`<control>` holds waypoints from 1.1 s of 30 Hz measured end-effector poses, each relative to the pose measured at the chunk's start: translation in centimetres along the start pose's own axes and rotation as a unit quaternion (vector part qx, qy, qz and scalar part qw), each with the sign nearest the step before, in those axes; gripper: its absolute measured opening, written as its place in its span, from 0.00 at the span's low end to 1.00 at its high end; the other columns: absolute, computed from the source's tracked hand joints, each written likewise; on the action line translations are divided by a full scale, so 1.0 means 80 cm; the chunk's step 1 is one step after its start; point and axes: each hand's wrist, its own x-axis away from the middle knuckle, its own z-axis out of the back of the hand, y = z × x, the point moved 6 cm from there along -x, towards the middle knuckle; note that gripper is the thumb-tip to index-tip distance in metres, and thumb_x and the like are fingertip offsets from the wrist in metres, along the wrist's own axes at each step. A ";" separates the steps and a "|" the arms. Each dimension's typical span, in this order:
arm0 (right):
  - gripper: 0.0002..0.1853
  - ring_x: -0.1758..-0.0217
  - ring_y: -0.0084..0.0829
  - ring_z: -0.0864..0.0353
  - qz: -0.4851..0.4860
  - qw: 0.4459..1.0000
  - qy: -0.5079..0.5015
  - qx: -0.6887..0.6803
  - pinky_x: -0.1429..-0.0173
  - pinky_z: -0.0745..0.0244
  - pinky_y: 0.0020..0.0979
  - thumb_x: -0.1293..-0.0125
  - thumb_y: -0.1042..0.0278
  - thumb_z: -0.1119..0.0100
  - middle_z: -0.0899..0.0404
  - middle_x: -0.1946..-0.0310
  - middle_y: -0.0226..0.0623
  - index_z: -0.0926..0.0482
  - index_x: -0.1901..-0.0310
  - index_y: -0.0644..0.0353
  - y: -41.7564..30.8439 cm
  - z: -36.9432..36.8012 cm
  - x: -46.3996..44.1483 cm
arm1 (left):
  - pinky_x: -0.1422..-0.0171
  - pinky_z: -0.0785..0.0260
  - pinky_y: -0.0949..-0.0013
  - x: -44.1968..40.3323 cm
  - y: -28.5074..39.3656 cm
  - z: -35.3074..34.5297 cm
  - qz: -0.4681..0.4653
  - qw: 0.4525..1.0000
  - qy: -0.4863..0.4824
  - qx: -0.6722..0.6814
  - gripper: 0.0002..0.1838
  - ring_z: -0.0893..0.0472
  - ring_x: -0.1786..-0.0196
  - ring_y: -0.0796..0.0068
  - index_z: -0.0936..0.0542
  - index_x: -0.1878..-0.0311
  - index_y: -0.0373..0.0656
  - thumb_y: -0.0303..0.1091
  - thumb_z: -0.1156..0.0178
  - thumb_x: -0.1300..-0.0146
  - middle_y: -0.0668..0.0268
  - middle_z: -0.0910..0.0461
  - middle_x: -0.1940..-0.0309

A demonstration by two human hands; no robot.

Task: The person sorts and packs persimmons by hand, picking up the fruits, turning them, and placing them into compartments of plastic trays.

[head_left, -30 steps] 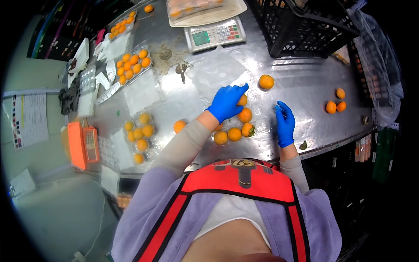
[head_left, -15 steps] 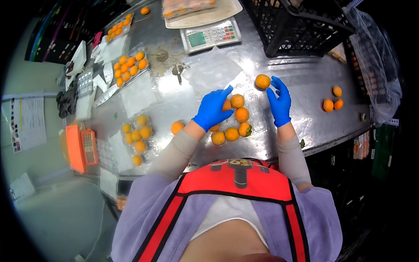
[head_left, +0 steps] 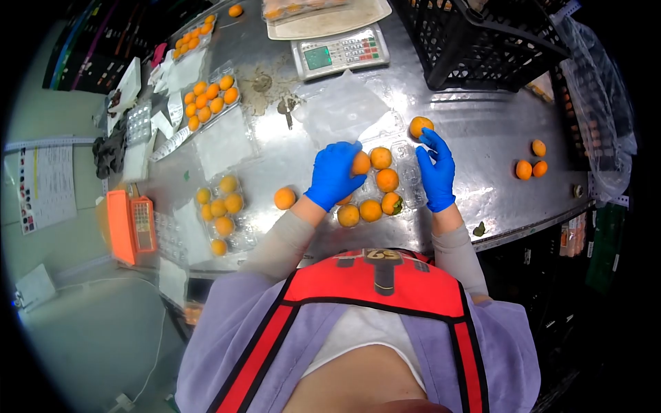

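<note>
Both hands wear blue gloves. My left hand (head_left: 333, 175) curls around an orange persimmon (head_left: 361, 163) at the upper left of a clear plastic tray (head_left: 411, 180). Beside it in the tray lie several more persimmons (head_left: 387, 180), one with a green leafy top (head_left: 393, 204). My right hand (head_left: 436, 172) is over the tray's right edge with thumb and fingers apart. Its forefinger tip reaches a loose persimmon (head_left: 421, 126) above the tray; whether it touches is unclear. Another single persimmon (head_left: 285, 198) sits left of my left wrist.
Filled trays stand at left (head_left: 222, 206) and upper left (head_left: 210, 100). A scale (head_left: 341, 54) is at the back, a black crate (head_left: 482, 51) at back right. Three loose persimmons (head_left: 523, 170) lie at right. An orange calculator-like device (head_left: 131, 224) stands at far left.
My left fingers, stretched out before, have curled in around the persimmon. My right hand has come slightly nearer me and to the left. The view has shifted a little.
</note>
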 end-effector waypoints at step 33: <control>0.39 0.42 0.33 0.28 0.111 0.968 -0.181 -0.134 0.37 0.35 0.33 0.47 0.71 0.33 0.29 0.46 0.40 0.40 0.33 0.60 -0.170 -0.067 0.038 | 0.37 0.33 0.63 0.018 0.056 0.061 0.151 0.682 -0.094 0.709 0.37 0.30 0.37 0.64 0.40 0.32 0.41 0.49 0.40 0.39 0.58 0.33 0.38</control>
